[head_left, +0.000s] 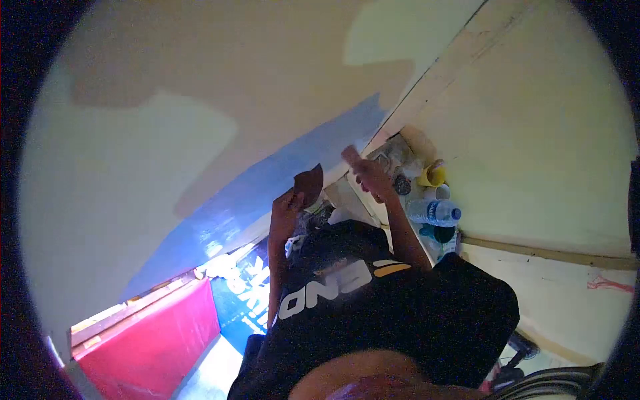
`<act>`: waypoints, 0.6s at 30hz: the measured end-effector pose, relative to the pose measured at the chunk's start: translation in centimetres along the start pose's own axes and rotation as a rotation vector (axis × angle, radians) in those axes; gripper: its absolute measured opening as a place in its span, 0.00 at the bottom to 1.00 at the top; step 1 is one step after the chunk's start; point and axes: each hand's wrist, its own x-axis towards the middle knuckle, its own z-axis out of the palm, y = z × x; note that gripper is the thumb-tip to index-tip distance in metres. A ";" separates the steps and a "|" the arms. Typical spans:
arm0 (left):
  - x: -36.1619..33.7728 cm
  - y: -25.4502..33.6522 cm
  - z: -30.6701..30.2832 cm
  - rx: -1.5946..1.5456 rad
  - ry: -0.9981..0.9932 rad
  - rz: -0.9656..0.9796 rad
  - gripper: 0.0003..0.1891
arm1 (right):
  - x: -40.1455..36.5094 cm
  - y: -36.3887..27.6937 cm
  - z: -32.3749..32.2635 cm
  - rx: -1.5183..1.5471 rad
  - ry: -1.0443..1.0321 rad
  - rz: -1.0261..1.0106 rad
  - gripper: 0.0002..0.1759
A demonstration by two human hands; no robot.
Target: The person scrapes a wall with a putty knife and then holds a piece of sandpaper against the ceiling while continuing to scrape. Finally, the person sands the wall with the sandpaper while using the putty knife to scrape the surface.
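My left hand (287, 210) is closed on a dark brown sheet (309, 186) with a curved edge, pinched at its lower left. To its right, my right hand (375, 180) grips a small reddish flat piece (351, 155), which sticks out past the fingers toward the wall. Both hands are in front of the blue painted band (280, 163) low on the pale wall (133, 120), close to the corner. Below them is my dark shirt (373, 313) with large white letters.
Along the right wall, a ledge holds a yellow cup (433, 176), a white cup (438, 193) and a water bottle (435, 213) lying on its side. A red panel (150, 340) stands at lower left beside a blue printed sheet (243, 293). Black cables (560, 383) lie at lower right.
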 end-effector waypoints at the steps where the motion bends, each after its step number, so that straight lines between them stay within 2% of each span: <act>1: 0.1 0.0 -0.3 -0.030 0.008 -0.025 0.16 | 0.4 0.5 -0.8 0.241 0.071 0.046 0.16; 2: -0.1 0.1 -0.5 -0.005 0.015 -0.039 0.16 | 0.8 1.1 -1.3 0.483 0.139 0.095 0.17; 5: -1.2 -0.3 -1.3 0.014 0.022 -0.117 0.16 | 1.1 -3.2 -0.7 0.812 0.263 0.133 0.21; 7: -1.4 -1.5 -1.9 -0.052 0.023 -0.192 0.16 | 2.4 -3.2 0.0 0.956 0.101 0.019 0.22; 8: -1.3 -2.1 -2.5 0.015 0.014 -0.206 0.16 | 3.1 -3.2 0.5 1.024 0.017 -0.038 0.23; 9: -1.3 -2.3 -3.1 0.082 0.005 -0.222 0.15 | 3.9 -3.7 1.1 1.110 0.022 0.006 0.24; 10: -1.2 -2.7 -3.5 0.148 -0.005 -0.236 0.15 | 4.8 -4.4 1.6 1.056 0.058 0.001 0.24; 12: -1.1 -0.4 -3.1 0.065 0.020 -0.260 0.16 | 5.8 -7.0 2.3 0.948 0.127 -0.007 0.26; 15: -0.9 0.1 -3.1 0.022 0.037 -0.265 0.17 | 6.3 -8.7 2.9 1.024 0.170 0.095 0.27; 18: -0.5 0.6 -2.8 -0.009 0.053 -0.220 0.17 | 5.9 -9.0 3.1 1.038 0.096 0.101 0.28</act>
